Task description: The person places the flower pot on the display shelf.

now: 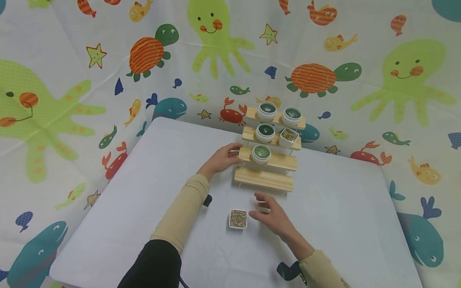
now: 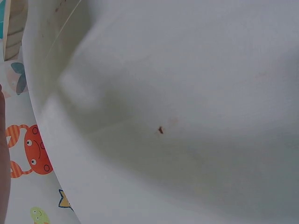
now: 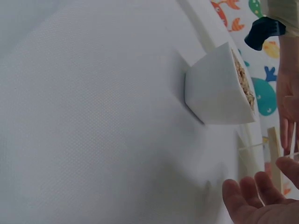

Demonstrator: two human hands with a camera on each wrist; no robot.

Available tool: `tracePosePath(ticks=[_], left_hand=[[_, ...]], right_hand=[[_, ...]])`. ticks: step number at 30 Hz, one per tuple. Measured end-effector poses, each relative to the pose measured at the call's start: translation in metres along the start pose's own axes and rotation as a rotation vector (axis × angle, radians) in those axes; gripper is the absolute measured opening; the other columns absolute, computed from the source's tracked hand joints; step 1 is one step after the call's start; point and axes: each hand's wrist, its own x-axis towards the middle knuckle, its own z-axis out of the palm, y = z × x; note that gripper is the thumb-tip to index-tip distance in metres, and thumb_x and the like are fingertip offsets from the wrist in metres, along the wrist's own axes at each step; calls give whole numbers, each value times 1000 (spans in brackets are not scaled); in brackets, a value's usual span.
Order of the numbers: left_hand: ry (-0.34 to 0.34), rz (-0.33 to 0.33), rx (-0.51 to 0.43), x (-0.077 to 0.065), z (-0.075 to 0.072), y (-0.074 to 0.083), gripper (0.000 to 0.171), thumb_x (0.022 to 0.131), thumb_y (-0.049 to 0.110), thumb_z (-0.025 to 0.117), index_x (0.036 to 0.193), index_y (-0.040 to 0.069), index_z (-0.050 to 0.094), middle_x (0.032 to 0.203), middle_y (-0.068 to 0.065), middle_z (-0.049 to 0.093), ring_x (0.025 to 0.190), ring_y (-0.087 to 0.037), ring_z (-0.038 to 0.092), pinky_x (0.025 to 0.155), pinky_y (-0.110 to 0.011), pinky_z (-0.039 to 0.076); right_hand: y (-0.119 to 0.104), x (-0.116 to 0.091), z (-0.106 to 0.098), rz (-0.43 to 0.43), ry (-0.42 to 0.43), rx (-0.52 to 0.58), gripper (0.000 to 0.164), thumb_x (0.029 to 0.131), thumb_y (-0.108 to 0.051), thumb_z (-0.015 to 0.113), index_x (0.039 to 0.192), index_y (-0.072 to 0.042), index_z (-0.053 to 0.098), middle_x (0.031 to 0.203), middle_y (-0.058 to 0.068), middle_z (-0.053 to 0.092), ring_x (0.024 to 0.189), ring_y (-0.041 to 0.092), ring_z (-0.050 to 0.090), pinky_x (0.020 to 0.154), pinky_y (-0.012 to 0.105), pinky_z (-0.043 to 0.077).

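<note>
A wooden tiered stand with pale plank steps stands toward the back of the table. My left hand grips the left end of its second-lowest step, thumb in front and fingers reaching behind. In the left wrist view only a sliver of that hand shows at the left edge. In front of the stand, a small white square bowl holds a tan, speckled, gravel-like fill. Just right of the bowl hovers my right hand, fingers loosely bent and apart, holding nothing. The bowl's white side stands beyond its fingers in the right wrist view.
On the stand's upper steps are white round bowls with green contents, one a lighter green bowl, and another square bowl of speckled fill. The lowest step bears nothing. A white cloth covers the table; a printed sea-animal curtain hangs behind.
</note>
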Motion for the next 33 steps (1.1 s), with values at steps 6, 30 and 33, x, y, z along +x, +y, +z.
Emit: tracePosePath(ticks=[6,30,33], left_hand=[[2,-13,9,-1,0,2,61,85,27,66,138,16,38,142,-5,41,126,-17,47,102,-29,44],[7,-22,10,0,0,0,61,85,28,66,138,18,38,141,-1,42,126,-16,47,103,-29,44],[9,-20,12,0,0,1,60,85,27,66,138,17,38,141,-1,42,126,-15,47,103,-28,44]], right_hand=[[1,-3,4,0,-38,-1,65,77,-32,74,133,-15,46,136,5,45,121,26,47,98,42,47],[-19,-23,19,-72,-157,7,61,80,-20,70,134,-5,44,134,18,45,118,35,48,95,45,48],[-9,-18,22,-91,-156,-22,61,80,-25,70,134,-9,45,132,15,46,116,32,50,91,42,50]])
